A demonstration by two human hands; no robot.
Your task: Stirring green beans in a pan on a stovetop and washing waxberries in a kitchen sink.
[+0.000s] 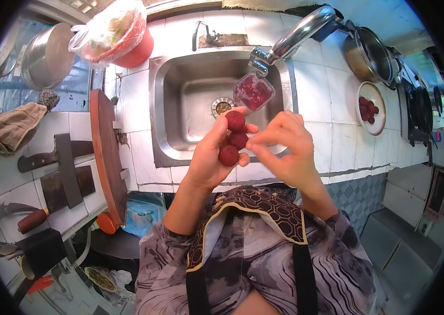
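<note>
Three dark red bayberries (228, 155) rest in my left hand (211, 151), held in a row between thumb and fingers above the sink's front rim. My right hand (289, 147) is just right of them, its thumb and index fingertips close together at the middle bayberry. Whether those fingertips grip anything is too small to tell. Beyond my hands a clear plastic tub (254, 93) holds red fruit and bubbly water under the chrome faucet (302, 33). It is in the right part of the stainless steel sink (190, 88).
To the right, a white plate (377, 102) holds several bayberries, near a metal pot (369, 55). A red bin (137, 49) with a plastic bag stands back left. At left are a wooden cutting board (107, 157), a knife (36, 160) in a wall holder and a brown cloth (11, 126).
</note>
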